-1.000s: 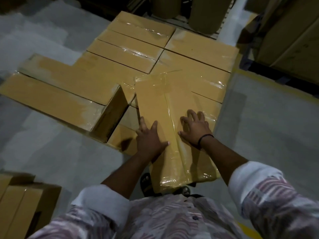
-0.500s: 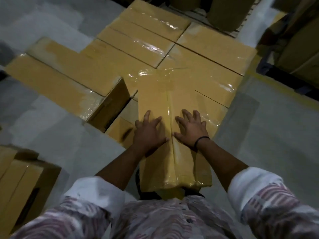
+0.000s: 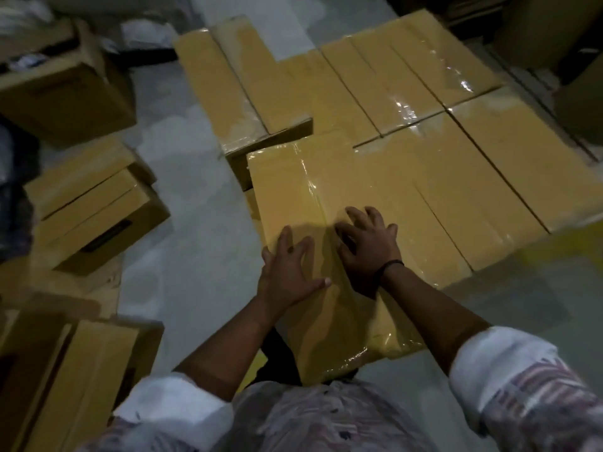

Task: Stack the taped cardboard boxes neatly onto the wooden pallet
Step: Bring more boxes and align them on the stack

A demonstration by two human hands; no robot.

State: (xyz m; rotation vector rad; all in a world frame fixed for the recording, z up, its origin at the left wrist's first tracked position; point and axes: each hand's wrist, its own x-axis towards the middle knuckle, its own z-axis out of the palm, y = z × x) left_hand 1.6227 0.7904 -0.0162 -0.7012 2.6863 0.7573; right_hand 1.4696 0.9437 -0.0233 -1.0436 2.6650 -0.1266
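Note:
A long taped cardboard box (image 3: 306, 190) lies flat on top of the stack, its near end overhanging toward me. My left hand (image 3: 287, 272) presses flat on its near left part with fingers spread. My right hand (image 3: 367, 244), with a dark wristband, rests beside it on the tape seam, fingers slightly arched. Several other taped boxes (image 3: 408, 83) lie side by side in a layer beyond and to the right. The wooden pallet beneath is hidden by the boxes.
Open and loose cardboard boxes stand on the grey floor at left (image 3: 94, 203), far left (image 3: 62, 89) and near left (image 3: 75, 363). Bare floor (image 3: 195, 243) runs between them and the stack. More cartons (image 3: 541, 24) stand at the back right.
The view has swung left, bringing the loose boxes on the left into sight. Both hands stay flat on the top box, which now sits further onto the stack.

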